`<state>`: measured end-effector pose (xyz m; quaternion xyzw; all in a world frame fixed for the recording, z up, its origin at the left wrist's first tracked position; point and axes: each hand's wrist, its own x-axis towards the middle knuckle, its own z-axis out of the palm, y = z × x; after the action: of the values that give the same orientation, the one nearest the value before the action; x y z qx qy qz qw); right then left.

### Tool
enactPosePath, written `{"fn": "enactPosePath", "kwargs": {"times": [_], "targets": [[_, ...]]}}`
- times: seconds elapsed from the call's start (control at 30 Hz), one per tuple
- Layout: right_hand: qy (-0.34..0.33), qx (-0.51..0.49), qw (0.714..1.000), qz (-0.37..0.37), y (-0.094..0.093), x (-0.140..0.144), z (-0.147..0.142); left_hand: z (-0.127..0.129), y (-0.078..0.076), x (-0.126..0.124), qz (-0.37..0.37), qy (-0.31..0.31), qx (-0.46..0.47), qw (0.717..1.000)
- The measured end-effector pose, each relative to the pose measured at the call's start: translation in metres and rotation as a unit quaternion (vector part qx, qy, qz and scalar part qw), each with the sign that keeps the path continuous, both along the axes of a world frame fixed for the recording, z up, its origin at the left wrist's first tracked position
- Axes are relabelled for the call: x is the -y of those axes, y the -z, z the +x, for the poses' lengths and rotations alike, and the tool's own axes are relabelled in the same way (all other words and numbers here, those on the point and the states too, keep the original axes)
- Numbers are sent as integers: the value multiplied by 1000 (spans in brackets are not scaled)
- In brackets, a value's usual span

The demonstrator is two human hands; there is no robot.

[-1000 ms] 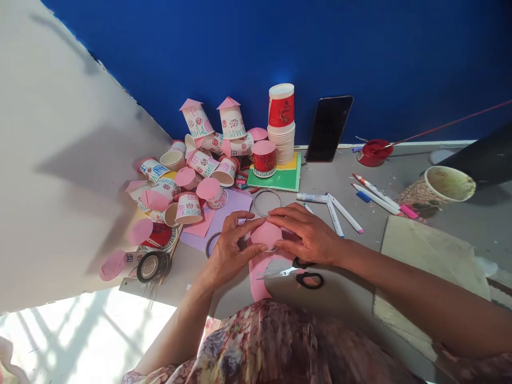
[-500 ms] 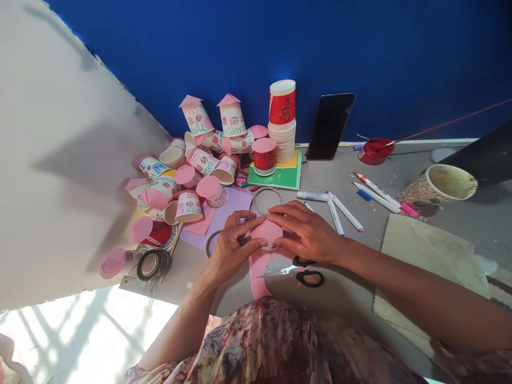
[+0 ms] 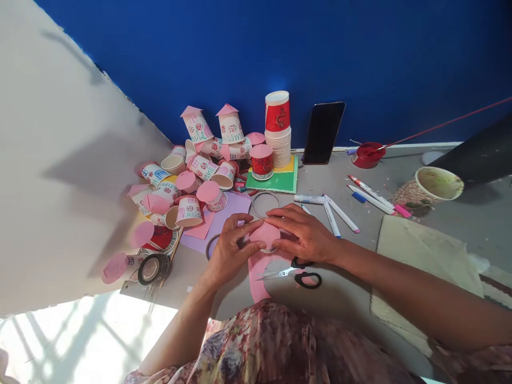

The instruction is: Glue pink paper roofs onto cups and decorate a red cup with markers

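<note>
Between my hands stands a paper cup (image 3: 272, 250), topped by a round pink paper piece (image 3: 264, 234). Only a patterned bit of the cup's lower edge shows; the rest is hidden. My left hand (image 3: 234, 245) grips from the left, its thumb at the near side and fingertips on the far edge of the pink paper. On the opposite side, my right hand (image 3: 306, 234) holds it with thumb and fingers curved around. Just below lie black-handled scissors (image 3: 308, 279), blades apart, over a cut sheet of pink paper (image 3: 258, 280).
Several decorated paper cups (image 3: 189, 211) with pink tops are piled at left. Behind are a cup stack (image 3: 279, 146), a green pad (image 3: 272, 185) and a leaning phone (image 3: 324, 133). Markers (image 3: 332, 216), a used cup (image 3: 430, 186) and a cloth (image 3: 424, 261) lie right; a tape roll (image 3: 150, 269) sits left.
The view has shifted slightly, so the background things sit a little lower and further left. Both hands keep nearly the same hold around the pink-topped cup.
</note>
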<state>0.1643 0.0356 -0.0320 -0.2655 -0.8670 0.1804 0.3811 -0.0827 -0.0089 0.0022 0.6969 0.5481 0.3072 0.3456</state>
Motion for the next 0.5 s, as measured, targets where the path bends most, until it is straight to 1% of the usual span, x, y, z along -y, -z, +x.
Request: {"fn": "enactPosePath", "kwargs": {"times": [0.13, 0.2, 0.27, 0.37, 0.5], "targets": [[68, -73, 994, -48, -4, -4, 6, 0, -3, 2, 31, 12, -32, 999], [92, -91, 990, -61, -4, -6, 9, 0, -6, 4, 39, 24, -52, 998], [95, -89, 989, -65, -4, -8, 11, 2, -10, 5, 52, 39, -71, 995], [85, -76, 991, -70, -2, -10, 13, 6, -14, 5, 102, 58, -98, 988], [76, -56, 993, -72, 2, -12, 13, 14, -14, 0, 162, 87, -126, 975]]}}
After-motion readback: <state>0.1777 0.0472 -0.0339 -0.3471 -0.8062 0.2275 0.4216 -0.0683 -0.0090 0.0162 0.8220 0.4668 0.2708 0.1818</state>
